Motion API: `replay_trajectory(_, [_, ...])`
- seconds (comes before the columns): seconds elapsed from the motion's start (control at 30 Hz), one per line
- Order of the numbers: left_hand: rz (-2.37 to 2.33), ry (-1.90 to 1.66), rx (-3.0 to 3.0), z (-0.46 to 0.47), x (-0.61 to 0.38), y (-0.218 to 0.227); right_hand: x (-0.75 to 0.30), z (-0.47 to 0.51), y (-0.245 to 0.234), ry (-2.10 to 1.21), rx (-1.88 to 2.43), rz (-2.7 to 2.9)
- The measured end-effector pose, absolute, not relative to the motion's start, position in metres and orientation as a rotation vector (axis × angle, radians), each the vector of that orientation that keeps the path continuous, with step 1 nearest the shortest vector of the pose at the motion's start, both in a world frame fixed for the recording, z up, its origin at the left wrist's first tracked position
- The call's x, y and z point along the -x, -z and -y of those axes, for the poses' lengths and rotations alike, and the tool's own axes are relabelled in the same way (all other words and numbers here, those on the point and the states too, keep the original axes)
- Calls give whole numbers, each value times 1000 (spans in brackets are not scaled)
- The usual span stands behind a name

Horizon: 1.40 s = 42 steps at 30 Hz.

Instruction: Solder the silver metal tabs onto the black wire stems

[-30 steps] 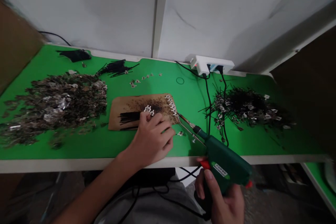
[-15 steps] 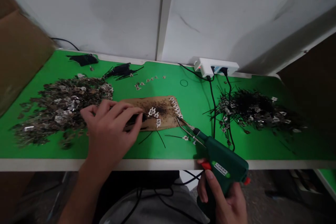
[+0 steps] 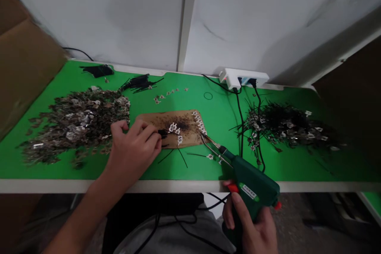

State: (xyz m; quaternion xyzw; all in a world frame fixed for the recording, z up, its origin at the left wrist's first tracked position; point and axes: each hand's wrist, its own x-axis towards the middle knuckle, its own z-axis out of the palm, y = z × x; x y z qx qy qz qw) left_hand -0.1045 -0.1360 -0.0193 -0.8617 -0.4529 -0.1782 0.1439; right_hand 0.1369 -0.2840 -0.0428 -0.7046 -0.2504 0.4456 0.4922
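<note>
Green soldering gun [image 3: 257,179] — diagonal, tip [image 3: 210,139] leftward

The bare left forearm [image 3: 86,202] slants up from the lower left to the left hand [image 3: 135,145], back uppermost, fingers bent and bunched, while the right hand [image 3: 251,226], lower down, curls in a grip, thumb [image 3: 243,209] angled forward.

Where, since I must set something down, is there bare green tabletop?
Between the brown board and the black cable, from the thin ring toward the green tool; also, mostly, between the right-hand pile and the front edge. Crowded: that pile, the left-hand metal pile, and the board near the left hand.
</note>
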Motion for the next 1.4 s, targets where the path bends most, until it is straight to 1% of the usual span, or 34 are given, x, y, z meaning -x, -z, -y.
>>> replay_trajectory(0.1, [1253,445,2487,133,104,15,-139,283,40,-1100,1716,632])
replay_trajectory(0.2, [1223,449,2460,133,102,13,-142,283,38,-1128,1715,653])
replay_trajectory(0.4, [1246,613,2460,133,100,14,-144,284,33,-1208,1651,596])
replay_trajectory(0.53, [1256,647,2501,130,91,15,-138,279,19,-1166,1676,530])
replay_trajectory(0.63, [1228,753,2581,128,79,15,-136,276,15,-1175,1652,512])
replay_trajectory(0.73, [1173,821,2683,126,65,17,-139,276,18,-1206,1681,544])
replay_trajectory(0.83, [1195,742,2766,123,51,21,-145,279,23,-1224,1690,483])
replay_trajectory(0.97, [1227,681,2834,117,38,26,-151,282,30,-1340,1538,493])
replay_trajectory(1.27, [1274,874,2828,112,35,35,-153,282,39,-1371,1480,404])
replay_trajectory(1.4, [1284,889,2806,111,35,37,-153,283,36,-1372,1554,365])
